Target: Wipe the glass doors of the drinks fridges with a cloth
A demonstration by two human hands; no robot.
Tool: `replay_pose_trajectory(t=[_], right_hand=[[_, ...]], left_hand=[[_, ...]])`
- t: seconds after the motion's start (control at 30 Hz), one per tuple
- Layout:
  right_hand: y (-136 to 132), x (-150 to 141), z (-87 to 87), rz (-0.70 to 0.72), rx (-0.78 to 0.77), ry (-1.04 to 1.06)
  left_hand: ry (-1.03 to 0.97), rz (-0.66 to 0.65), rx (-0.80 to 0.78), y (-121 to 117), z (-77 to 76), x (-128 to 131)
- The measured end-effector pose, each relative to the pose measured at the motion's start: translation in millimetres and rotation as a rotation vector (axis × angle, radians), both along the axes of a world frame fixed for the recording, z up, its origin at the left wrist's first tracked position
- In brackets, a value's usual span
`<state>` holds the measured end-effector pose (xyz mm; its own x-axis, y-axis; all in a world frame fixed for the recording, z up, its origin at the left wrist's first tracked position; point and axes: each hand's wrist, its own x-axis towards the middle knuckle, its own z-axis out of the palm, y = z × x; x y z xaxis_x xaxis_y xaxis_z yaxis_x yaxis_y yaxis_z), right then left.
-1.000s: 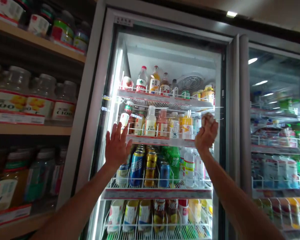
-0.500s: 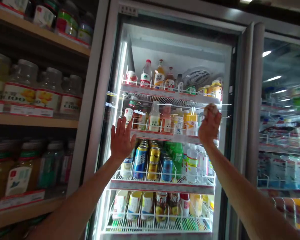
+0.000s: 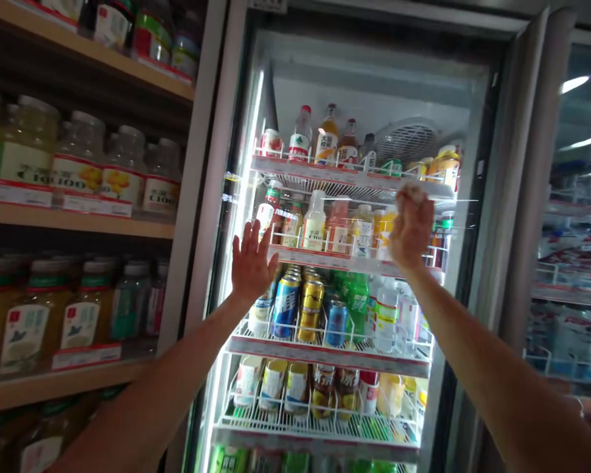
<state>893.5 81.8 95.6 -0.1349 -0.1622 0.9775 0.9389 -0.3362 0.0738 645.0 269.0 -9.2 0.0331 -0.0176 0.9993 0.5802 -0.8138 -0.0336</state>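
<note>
My left hand (image 3: 253, 264) is raised with its fingers spread, its palm turned toward the glass door (image 3: 374, 62) of a lit drinks fridge. It appears to lie flat on the pane, in front of the left end of the second shelf. My right hand (image 3: 410, 231) is closed around a crumpled whitish-brown cloth (image 3: 412, 192), also up at the glass. Most of the cloth is hidden by the fingers. Behind the glass near this hand, an orange juice bottle (image 3: 385, 226) is partly covered.
Bottled drinks (image 3: 81, 318) fill a wooden shelf unit (image 3: 79, 220) on the left. Inside the fridge stand several cans (image 3: 310, 309) and bottles on wire shelves. A thick metal door edge (image 3: 526, 217) and another glass-fronted fridge (image 3: 571, 256) are on the right.
My view has shifted, so the fridge sits further right and higher. My right hand with the cloth has moved left across the glass. My left hand stays spread near the same spot.
</note>
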Motion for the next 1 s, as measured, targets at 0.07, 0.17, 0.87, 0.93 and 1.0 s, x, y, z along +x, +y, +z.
replay_pose_trajectory(t=[0.07, 0.17, 0.87, 0.93, 1.0], right_hand=[[21, -33, -18.6, -0.006, -0.224, -0.156], [30, -54, -35.0, -0.012, -0.533, -0.342], [11, -27, -36.2, 0.202, -0.166, -0.026], [-6, 3, -32.3, 0.016, -0.085, 0.050], [-17, 21, -34.0, -0.120, -0.114, 0.058]], left_hand=[[-0.001, 0.008, -0.001, 0, 0.3, 0], [-0.006, 0.018, 0.004, 0, 0.8, 2], [0.099, -0.287, 0.124, -98, 38.1, 93], [0.202, -0.186, 0.240, -105, 30.3, 117], [0.305, -0.122, 0.415, -102, 23.0, 129]])
